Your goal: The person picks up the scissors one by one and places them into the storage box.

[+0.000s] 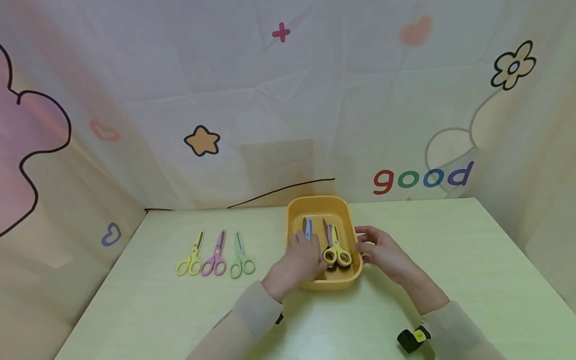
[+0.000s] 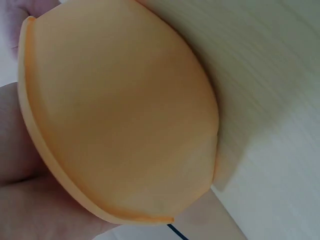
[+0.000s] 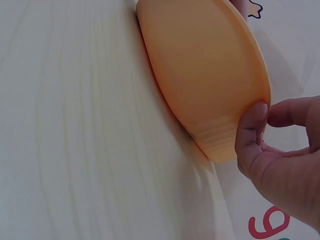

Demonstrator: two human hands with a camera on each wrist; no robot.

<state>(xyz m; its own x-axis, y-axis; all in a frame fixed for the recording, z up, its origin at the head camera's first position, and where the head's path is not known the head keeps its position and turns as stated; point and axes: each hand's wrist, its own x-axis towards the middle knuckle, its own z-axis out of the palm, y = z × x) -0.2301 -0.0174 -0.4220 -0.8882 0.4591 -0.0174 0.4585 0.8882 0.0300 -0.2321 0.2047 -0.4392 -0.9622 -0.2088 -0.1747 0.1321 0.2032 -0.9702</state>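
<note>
A yellow-orange plastic tray stands on the table, with several scissors inside. My left hand reaches over its left side with fingers bent down onto blue scissors; the blades show beyond the fingers, the handles are hidden. Beside it in the tray lie yellow scissors, on top of purple scissors. My right hand holds the tray's right side. In the right wrist view the thumb presses the outer wall near the rim, opposite the forefinger. Mostly the tray's outer wall fills the left wrist view.
Left of the tray, yellow scissors, purple scissors and green scissors lie in a row, blades pointing away. A printed cloth hangs behind the table. A black strap device sits by the right sleeve.
</note>
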